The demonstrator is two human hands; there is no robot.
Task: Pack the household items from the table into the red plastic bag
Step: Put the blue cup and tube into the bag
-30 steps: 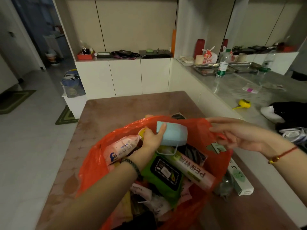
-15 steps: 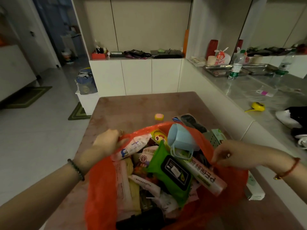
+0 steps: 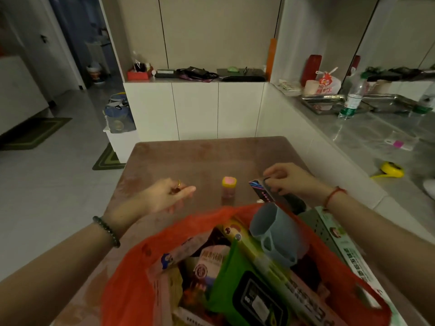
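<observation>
The red plastic bag [image 3: 131, 274] stands open at the table's near edge, stuffed with a blue cup [image 3: 275, 234], a green wipes pack [image 3: 247, 292] and several packets. Beyond it on the brown table [image 3: 207, 156] stands a small jar with a yellow-pink lid [image 3: 228, 189]. My left hand [image 3: 164, 196] hovers left of the jar, fingers loosely apart, holding nothing. My right hand [image 3: 287, 180] has its fingers closed on the top edge of a dark packaged item [image 3: 261, 191] lying right of the jar. A white-green box [image 3: 339, 236] lies beside the bag under my right forearm.
A grey counter [image 3: 367, 137] runs along the table's right side with a yellow tape measure [image 3: 390, 170], a water bottle [image 3: 350, 100] and metal trays. White cabinets [image 3: 195, 109] stand behind the table. Open floor lies to the left.
Both hands left the bag's rim and moved forward over the table. The left hand went from the bag edge toward the jar; the right hand took hold of the dark package.
</observation>
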